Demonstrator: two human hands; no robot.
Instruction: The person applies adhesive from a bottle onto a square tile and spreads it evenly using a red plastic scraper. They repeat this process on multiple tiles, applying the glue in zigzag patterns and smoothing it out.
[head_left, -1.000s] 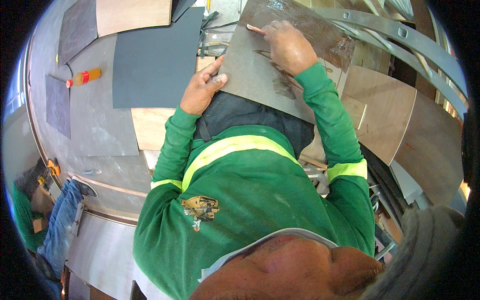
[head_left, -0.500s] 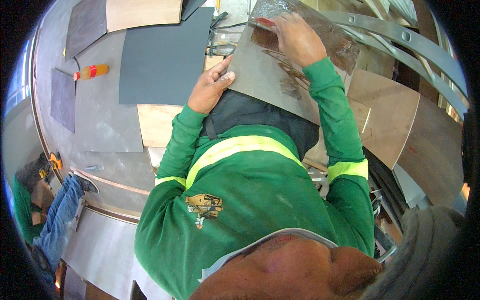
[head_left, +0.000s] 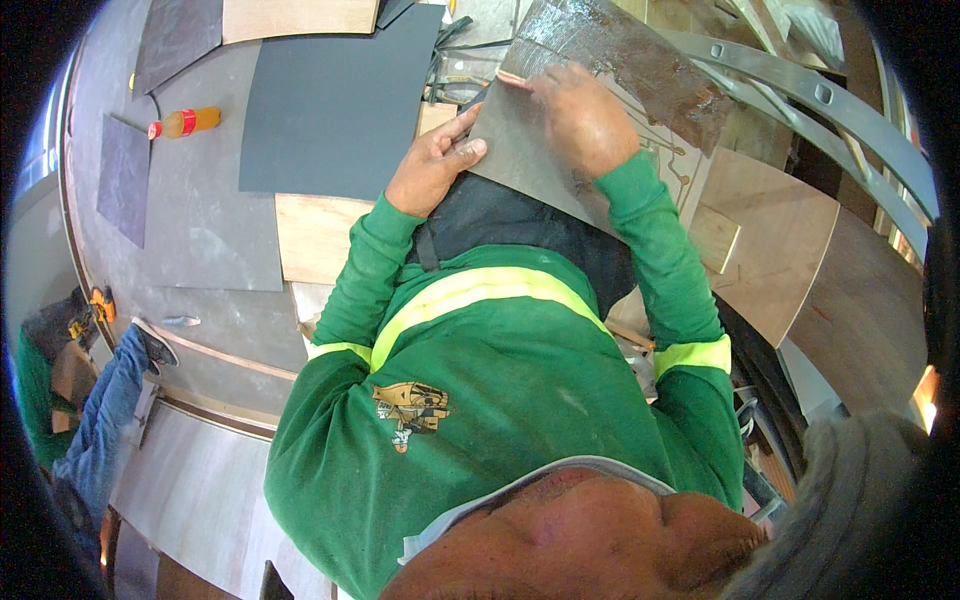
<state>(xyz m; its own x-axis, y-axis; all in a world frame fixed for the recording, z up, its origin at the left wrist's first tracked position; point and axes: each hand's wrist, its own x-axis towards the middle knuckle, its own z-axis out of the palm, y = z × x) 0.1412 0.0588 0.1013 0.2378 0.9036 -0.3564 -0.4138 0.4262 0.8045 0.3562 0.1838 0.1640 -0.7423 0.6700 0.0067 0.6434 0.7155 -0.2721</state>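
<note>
A thin grey-brown panel (head_left: 505, 150) lies tilted across my lap, its far part coated with a glossy brown wet film (head_left: 630, 55). My left hand (head_left: 435, 165) grips the panel's left edge, thumb on top and fingers along the rim. Pressed to the surface, a flat reddish spreader (head_left: 513, 78) shows only its thin edge beyond the fingers of my right hand (head_left: 588, 125). That hand is closed round it and slightly blurred. Brown looping lines of the wet stuff (head_left: 665, 150) show to the right of my right wrist.
Left of me, a large dark grey sheet (head_left: 335, 110) and an orange drink bottle (head_left: 190, 123) lie on the work surface. Pale wood panels (head_left: 775, 235) and a grey metal frame (head_left: 815, 90) stand close on the right. Another person's jeans leg (head_left: 110, 390) shows at lower left.
My right hand has drawn the spreader slightly left and nearer me, and the spreader has turned edge-on. Looping brown lines now show right of my wrist. My left hand keeps its grip.
</note>
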